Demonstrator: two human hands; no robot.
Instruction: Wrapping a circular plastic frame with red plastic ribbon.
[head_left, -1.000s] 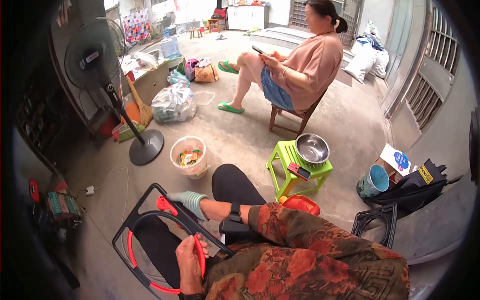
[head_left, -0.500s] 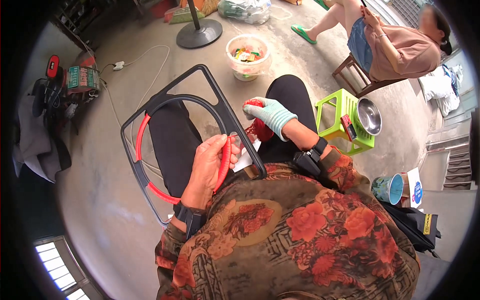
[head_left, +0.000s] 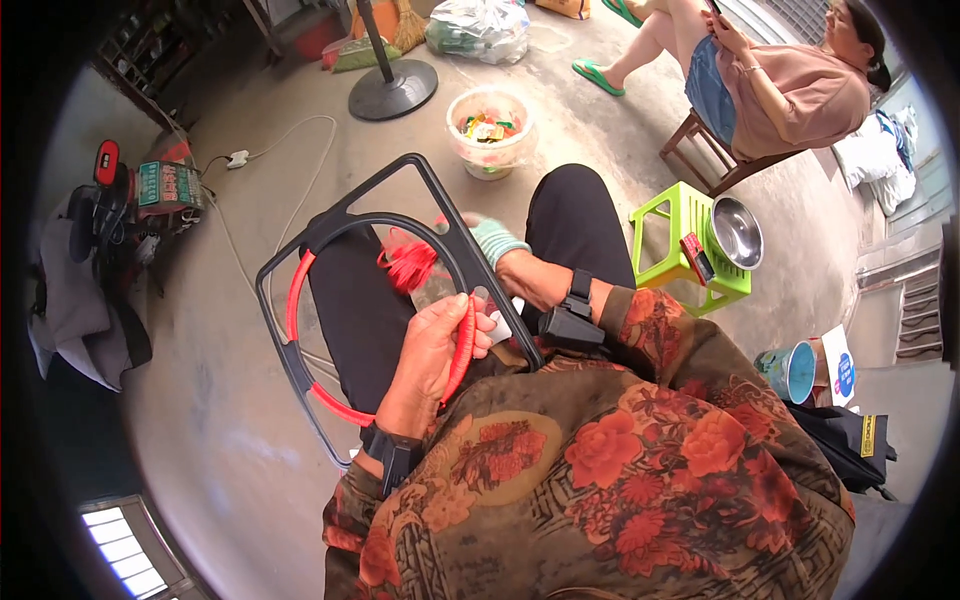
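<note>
A black frame with a ring inside it [head_left: 432, 190] leans across my lap; parts of the ring are wrapped tightly in red cord [head_left: 326, 402]. My bare left hand [head_left: 440, 335] is closed round the wrapped part of the ring nearest me. Behind the frame's right bar is my right hand [head_left: 492, 240], in a pale green and white knit glove, blurred and with its fingers partly hidden. Red shows at its fingertips, and a loose bundle of red cord [head_left: 408, 262] hangs beside them within the ring's opening.
Ahead stands a clear plastic bucket [head_left: 490, 130] with colourful wrappers, beyond it a round black stand base [head_left: 393, 90]. A green stool [head_left: 668, 235] at right holds a metal bowl [head_left: 737, 230]. A seated person [head_left: 790, 95] is farther right. White cable [head_left: 318, 165] lies left.
My gloved right hand has moved left and down behind the frame's bar, and the red cord bundle has come into the ring's opening. My left hand keeps its grip on the ring.
</note>
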